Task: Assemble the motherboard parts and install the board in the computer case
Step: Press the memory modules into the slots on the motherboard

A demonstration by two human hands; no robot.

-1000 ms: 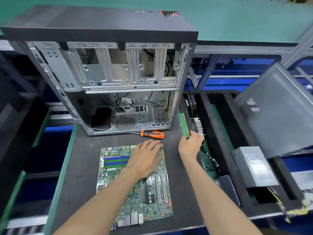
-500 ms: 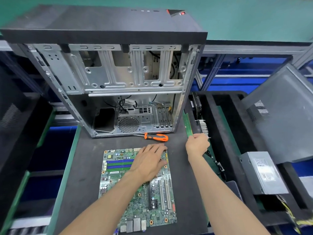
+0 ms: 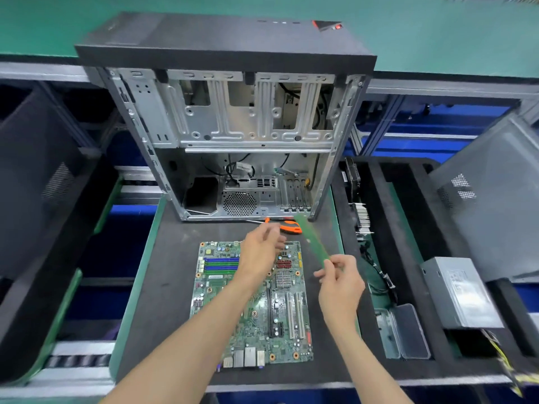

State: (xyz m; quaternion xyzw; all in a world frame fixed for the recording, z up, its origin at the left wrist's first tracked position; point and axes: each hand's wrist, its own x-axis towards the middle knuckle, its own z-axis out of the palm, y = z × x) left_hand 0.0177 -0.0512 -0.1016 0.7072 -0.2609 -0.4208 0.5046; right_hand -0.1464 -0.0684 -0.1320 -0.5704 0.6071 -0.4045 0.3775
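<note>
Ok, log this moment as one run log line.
right hand: pinches memory stick | left hand: raised above motherboard | case: open

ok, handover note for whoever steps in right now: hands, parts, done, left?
Right hand pinches the green memory stick by its near end, raised over the mat.
Left hand is open above the motherboard, holding nothing.
Motherboard lies flat on the mat in front of the open case; screwdriver lies between them.
Done: stick picked up.
Left: seat it in the blue and green slots, then mount the board.

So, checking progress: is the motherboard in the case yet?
Out. The motherboard lies flat on the mat before the open case.
</note>
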